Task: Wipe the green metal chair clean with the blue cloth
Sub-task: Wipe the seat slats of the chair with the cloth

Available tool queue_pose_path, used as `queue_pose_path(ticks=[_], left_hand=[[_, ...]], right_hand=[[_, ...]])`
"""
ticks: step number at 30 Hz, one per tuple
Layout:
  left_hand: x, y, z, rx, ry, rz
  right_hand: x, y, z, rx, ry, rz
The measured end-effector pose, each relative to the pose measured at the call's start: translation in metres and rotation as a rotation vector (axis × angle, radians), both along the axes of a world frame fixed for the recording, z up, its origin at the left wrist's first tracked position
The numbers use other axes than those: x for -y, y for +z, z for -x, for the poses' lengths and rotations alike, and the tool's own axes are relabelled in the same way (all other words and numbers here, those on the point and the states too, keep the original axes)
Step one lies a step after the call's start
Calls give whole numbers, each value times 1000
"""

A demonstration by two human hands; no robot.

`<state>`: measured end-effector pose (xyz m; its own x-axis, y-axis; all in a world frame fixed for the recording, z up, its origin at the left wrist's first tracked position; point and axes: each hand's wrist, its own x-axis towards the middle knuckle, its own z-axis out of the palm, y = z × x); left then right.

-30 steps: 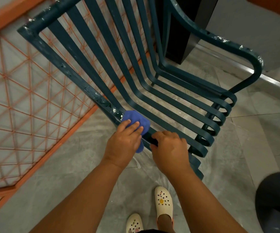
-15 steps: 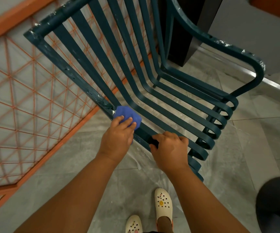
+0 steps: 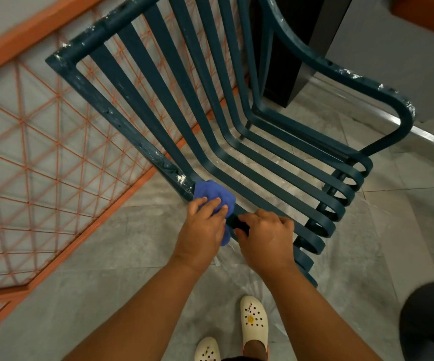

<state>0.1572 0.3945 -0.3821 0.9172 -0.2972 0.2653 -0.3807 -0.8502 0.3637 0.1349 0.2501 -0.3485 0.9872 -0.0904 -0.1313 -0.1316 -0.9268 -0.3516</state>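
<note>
1. The floor is grey stone-look tile with pale streaks and scuffs, most of them under and in front of the chair.
2. An orange metal railing with a diamond mesh runs along the left side, just behind the chair's back.
3. A dark pillar stands at the top, beyond the chair, and a grey wall with a metal strip at its base runs along the upper right.
4. A dark rounded object sits at the lower right edge; what it is cannot be told.
5. No container shows in the view.
6. The green metal chair stands in the middle of the floor, its slats curving from back to seat and curling under at the front edge. White flecks mark its top rail, side frame and armrest.
7. The blue cloth is bunched against the chair's near side frame, where back meets seat.
8. The left hand grasps the cloth, fingers curled over it and pressing it on the frame.
9. The right hand clasps the same frame bar just beside the cloth, fingers wrapped over it.
10. Two cream perforated clogs stand on the tile at the bottom.
</note>
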Motion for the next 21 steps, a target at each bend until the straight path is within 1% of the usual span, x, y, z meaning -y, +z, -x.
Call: queue_pose_path(ticks=[4, 8, 12, 16, 21], left_hand=[[-4, 4, -8, -25, 67, 55], [-3, 7, -16, -55, 159, 94], [-13, 10, -26, -49, 209, 112], [-13, 10, -29, -37, 222, 74], [12, 5, -3, -94, 230, 100]], right_hand=[[1, -1, -1, 12, -5, -10], [4, 2, -2, -53, 21, -29], [5, 5, -1, -53, 17, -57], [8, 5, -2, -105, 42, -61], [3, 3, -1, -54, 14, -58]])
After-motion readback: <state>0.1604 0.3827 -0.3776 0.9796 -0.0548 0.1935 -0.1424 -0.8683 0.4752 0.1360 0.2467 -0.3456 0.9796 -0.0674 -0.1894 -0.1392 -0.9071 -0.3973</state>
